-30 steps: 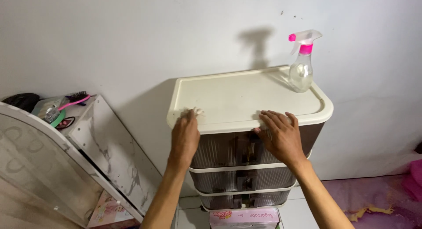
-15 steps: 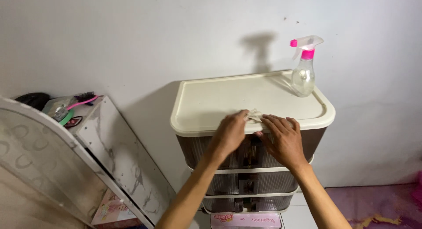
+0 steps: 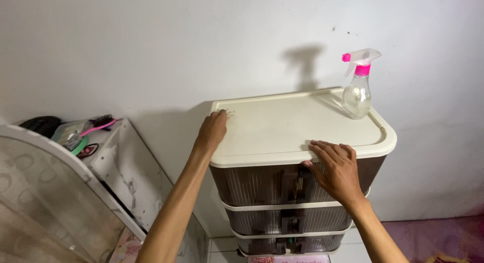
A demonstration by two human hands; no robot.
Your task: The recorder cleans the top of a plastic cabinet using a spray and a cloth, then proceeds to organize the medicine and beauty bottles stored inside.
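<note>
Fingers of your left hand (image 3: pixel 213 130) press, bunched, on a scrap of pale cloth (image 3: pixel 225 112) at the far left corner of the cream plastic top (image 3: pixel 282 127) of the brown drawer unit; your right hand (image 3: pixel 337 168) lies flat, fingers spread, on its front edge. Wiping looks midway, I judge: the side around the clear spray bottle with pink nozzle (image 3: pixel 357 91) seems unreached.

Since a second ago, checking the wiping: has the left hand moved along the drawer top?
Yes. The left hand went from the front edge to the back left corner of the drawer top, away from the spray bottle.
</note>
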